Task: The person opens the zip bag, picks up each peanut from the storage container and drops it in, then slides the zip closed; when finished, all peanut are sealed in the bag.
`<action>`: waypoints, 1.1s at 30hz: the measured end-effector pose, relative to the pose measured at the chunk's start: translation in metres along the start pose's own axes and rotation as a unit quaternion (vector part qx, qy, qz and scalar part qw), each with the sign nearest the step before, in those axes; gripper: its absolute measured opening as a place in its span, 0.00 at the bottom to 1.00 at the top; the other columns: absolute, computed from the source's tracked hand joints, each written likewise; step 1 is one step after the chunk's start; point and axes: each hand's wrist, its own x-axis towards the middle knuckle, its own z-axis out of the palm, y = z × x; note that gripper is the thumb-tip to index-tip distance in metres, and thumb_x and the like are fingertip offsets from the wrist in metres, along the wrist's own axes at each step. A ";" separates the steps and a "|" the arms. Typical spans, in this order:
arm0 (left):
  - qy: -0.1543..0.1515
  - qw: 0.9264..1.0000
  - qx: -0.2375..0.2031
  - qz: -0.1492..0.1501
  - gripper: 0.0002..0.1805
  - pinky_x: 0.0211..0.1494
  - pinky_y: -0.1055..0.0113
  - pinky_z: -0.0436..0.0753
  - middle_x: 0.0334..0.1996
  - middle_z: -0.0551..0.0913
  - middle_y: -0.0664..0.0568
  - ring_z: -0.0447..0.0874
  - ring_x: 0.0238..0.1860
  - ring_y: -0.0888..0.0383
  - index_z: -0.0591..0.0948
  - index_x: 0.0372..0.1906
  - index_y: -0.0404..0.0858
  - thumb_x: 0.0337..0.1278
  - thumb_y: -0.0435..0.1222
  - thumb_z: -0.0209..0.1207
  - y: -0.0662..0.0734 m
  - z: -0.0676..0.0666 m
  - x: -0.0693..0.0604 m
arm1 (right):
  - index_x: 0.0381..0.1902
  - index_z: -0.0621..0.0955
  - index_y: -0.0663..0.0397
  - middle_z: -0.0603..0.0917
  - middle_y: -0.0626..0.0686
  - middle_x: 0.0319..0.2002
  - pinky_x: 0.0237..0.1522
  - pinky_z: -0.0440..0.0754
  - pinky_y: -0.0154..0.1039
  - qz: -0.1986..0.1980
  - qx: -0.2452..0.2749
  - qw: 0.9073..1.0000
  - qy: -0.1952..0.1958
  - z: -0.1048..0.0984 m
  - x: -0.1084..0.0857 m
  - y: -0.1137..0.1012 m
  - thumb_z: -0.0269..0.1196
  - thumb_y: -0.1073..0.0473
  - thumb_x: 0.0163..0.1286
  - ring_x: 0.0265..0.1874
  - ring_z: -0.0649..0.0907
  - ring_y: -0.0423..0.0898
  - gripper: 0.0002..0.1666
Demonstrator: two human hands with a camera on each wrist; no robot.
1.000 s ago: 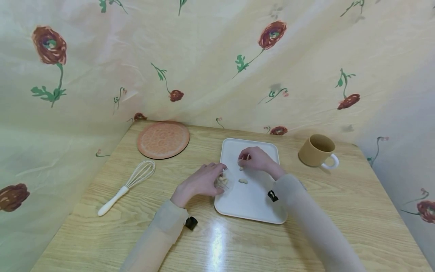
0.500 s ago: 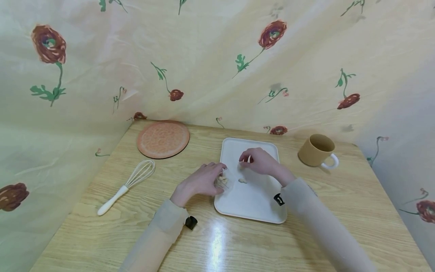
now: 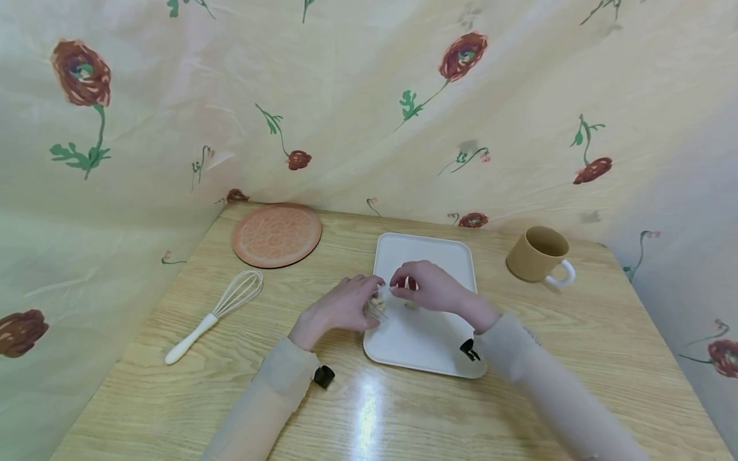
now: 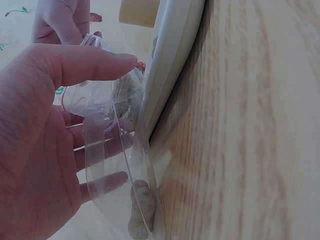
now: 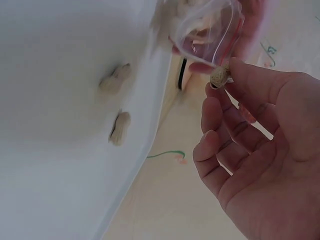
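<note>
Right wrist view: a small tan peanut with a rough shell (image 5: 219,77) is pinched between the thumb and forefinger of the right hand (image 5: 265,145), right at the mouth of a clear plastic zip bag with a red line along its seal (image 4: 127,155). The other fingers of that hand curl loosely beneath. The left hand (image 3: 340,304) grips the bag, its thumb across the near side and its fingers spread behind the film; through it, one pale brown peanut (image 4: 142,210) shows low down, and more lie higher up, blurred by the folds. The bag is at the left edge of a white rectangular tray with rounded corners (image 3: 423,339). On the tray, two more tan peanuts (image 5: 116,78) lie near each other, apart from the hands.

Farther out on the pale wood-grained table (image 3: 461,416), a white whisk with a long handle (image 3: 219,314) lies to the left, below a round, flat, pinkish-orange mat (image 3: 277,235). To the right of the tray stands a mustard-brown mug with a white handle (image 3: 536,255). Behind hangs a cream cloth printed with red flowers (image 3: 357,115).
</note>
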 end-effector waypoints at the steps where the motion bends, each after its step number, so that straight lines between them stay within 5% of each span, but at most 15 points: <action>1: 0.001 1.000 0.001 0.001 0.39 0.65 0.51 0.68 0.55 0.77 0.52 0.71 0.58 0.56 0.67 0.70 0.40 0.54 0.46 0.68 0.000 0.000 0.000 | 0.40 0.86 0.54 0.81 0.42 0.29 0.31 0.75 0.37 -0.005 0.000 1.000 -0.001 0.001 0.000 -0.002 0.67 0.62 0.68 0.26 0.77 0.42 0.04; 17: 0.005 1.000 -0.013 0.011 0.34 0.67 0.50 0.66 0.63 0.74 0.53 0.69 0.63 0.55 0.70 0.66 0.43 0.55 0.45 0.68 0.000 -0.001 -0.002 | 0.38 0.87 0.55 0.84 0.42 0.30 0.28 0.76 0.33 -0.023 0.021 0.999 -0.012 0.032 0.005 -0.016 0.67 0.64 0.67 0.23 0.78 0.39 0.03; 33: 0.003 1.000 -0.016 0.009 0.35 0.67 0.50 0.66 0.63 0.74 0.53 0.69 0.63 0.55 0.70 0.66 0.42 0.54 0.44 0.69 0.000 -0.001 -0.001 | 0.40 0.87 0.55 0.84 0.43 0.32 0.30 0.77 0.34 -0.017 0.025 1.000 0.005 0.029 0.001 -0.021 0.69 0.64 0.66 0.25 0.78 0.40 0.05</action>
